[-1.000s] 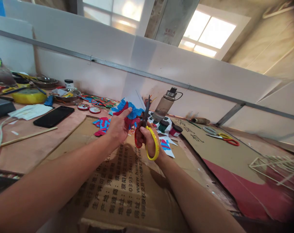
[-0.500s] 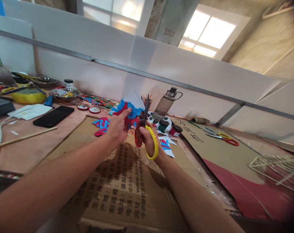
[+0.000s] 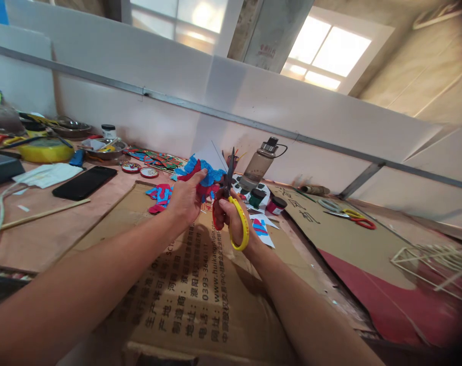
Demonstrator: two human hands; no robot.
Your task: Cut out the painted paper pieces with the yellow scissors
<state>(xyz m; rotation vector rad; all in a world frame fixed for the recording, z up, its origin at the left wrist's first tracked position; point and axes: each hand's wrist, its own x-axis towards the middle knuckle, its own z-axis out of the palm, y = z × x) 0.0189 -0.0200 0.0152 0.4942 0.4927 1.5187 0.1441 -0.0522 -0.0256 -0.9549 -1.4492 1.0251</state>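
Observation:
My left hand (image 3: 187,198) pinches a blue and red painted paper piece (image 3: 211,174) above the cardboard sheet (image 3: 177,284). Just right of it, my right hand (image 3: 231,216) is wrapped round scissors (image 3: 239,223) with a yellow and a red handle, their dark blades pointing up beside the paper's right edge. Another blue and red piece (image 3: 161,197) lies on the cardboard left of my left hand. White paper with a blue and red patch (image 3: 261,231) rests right of my right hand.
Behind my hands stand a water bottle (image 3: 258,165), a green paint jar (image 3: 256,198) and a red one (image 3: 276,205). A phone (image 3: 85,183) lies at left, near metal bowls (image 3: 106,147). Further right are more scissors (image 3: 348,217) and a stick frame (image 3: 432,264).

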